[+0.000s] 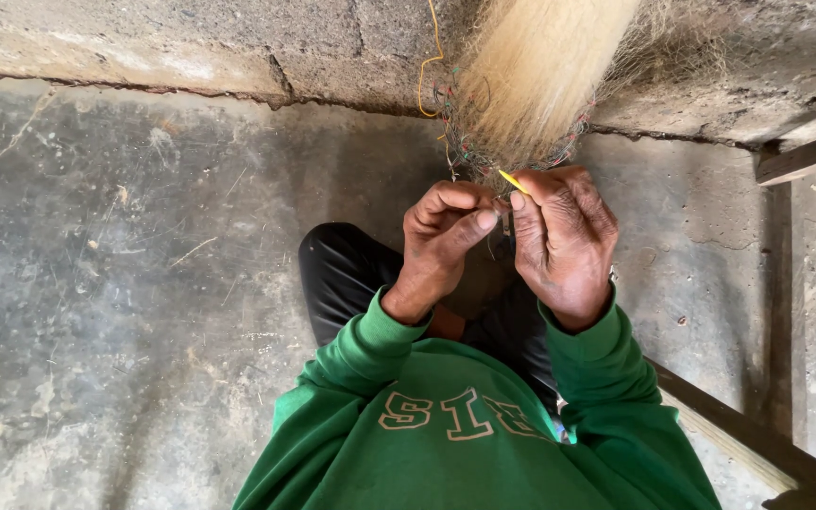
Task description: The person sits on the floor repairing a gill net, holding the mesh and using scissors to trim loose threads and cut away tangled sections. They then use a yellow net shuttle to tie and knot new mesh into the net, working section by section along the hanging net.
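Observation:
A thick bundle of pale straw fibres [535,76] hangs down from the top, with thin coloured wires [465,156] tangled around its lower end. My left hand [441,236] is curled just below the bundle, thumb and fingers pinching a thin wire strand. My right hand [564,236] is beside it, pinching a small yellow-tipped wire [512,179] at the bundle's edge. The two hands nearly touch. A yellow wire [427,66] runs up along the bundle's left side.
Rough grey concrete floor [125,283] spreads to the left, with a crack [144,90] across the top. My green sleeves and black trousers [342,274] fill the bottom centre. Dark wooden bars [795,161] stand at the right edge.

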